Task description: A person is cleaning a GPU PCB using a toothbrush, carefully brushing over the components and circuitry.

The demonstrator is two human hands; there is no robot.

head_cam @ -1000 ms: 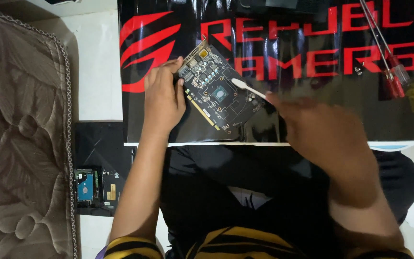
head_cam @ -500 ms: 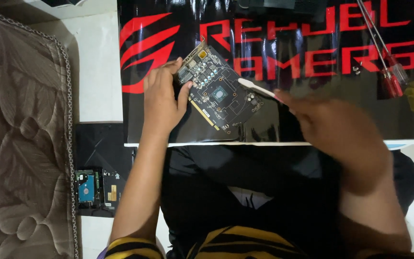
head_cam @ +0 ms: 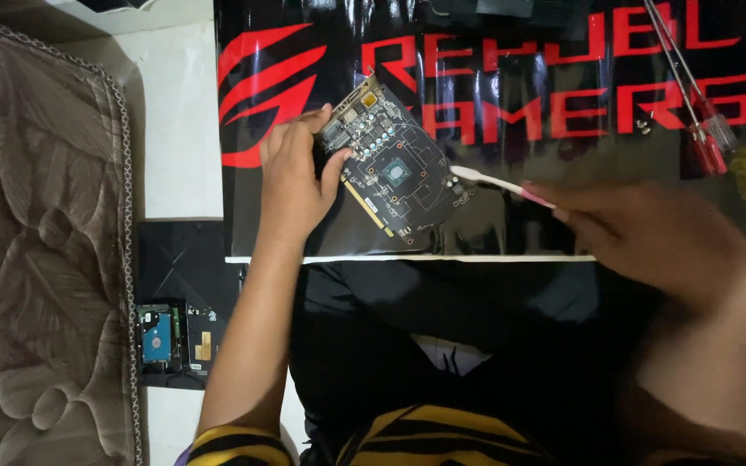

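While my right hand [head_cam: 649, 237] has drawn back toward the right, closed on the pink-handled white toothbrush [head_cam: 501, 183], its bristle tip has slid off the middle of the dark rectangular circuit board [head_cam: 395, 173] and now sits at the board's right edge. My left hand [head_cam: 291, 181] keeps clamping the board's left end, tilted, on the glossy black-and-red mat [head_cam: 563, 95] over the tabletop. I judge one brushing stroke over; farther off, red-handled screwdrivers [head_cam: 699, 129] lie untouched.
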